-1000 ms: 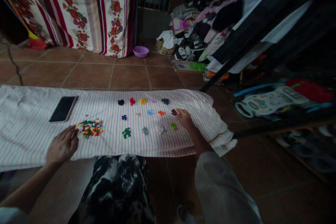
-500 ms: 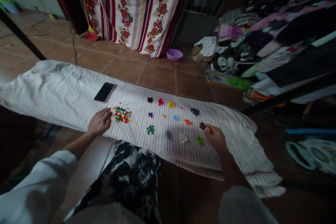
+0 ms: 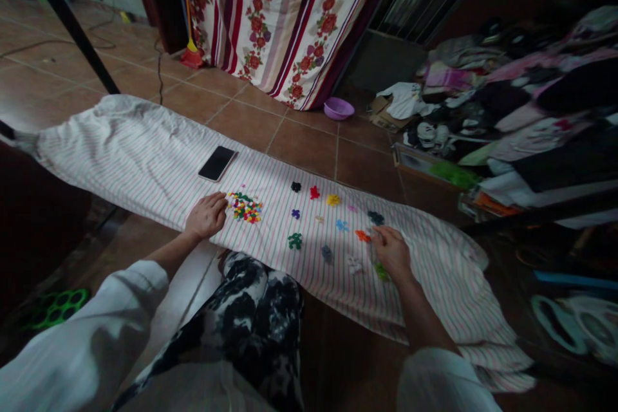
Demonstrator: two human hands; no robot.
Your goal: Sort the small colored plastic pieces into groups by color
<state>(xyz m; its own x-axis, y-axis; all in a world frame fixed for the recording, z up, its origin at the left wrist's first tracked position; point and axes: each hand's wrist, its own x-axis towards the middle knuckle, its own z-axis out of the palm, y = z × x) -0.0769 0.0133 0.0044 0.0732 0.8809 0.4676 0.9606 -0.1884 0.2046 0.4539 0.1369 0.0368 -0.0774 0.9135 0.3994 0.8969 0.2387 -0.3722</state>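
My left hand [image 3: 206, 215] rests on the striped cloth [image 3: 159, 190], fingers together at the left edge of a mixed multicoloured pile [image 3: 246, 208] of small pieces. What it holds, if anything, is too small to tell. My right hand [image 3: 392, 248] is closed in a pinch beside the orange pile [image 3: 362, 235], below the dark grey-blue pile [image 3: 375, 217]; its fingertips hide what is between them. The lime green pile [image 3: 381, 271] lies partly under that hand. Small single-colour piles spread between the hands, among them red [image 3: 314, 192], yellow [image 3: 333, 200] and green [image 3: 295, 241].
A phone [image 3: 217, 163] lies on the cloth behind the mixed pile. Beyond the cloth, a purple bowl [image 3: 338, 109] sits on the tiled floor near a floral curtain [image 3: 290, 19]. Heaped clothes [image 3: 512, 90] are at the right, and black bars flank the cloth.
The view has shifted, so the cloth and piles appear further right. My right hand has moved left relative to the piles, towards the orange one, and now covers the brown pile. My left hand stays by the mixed pile.
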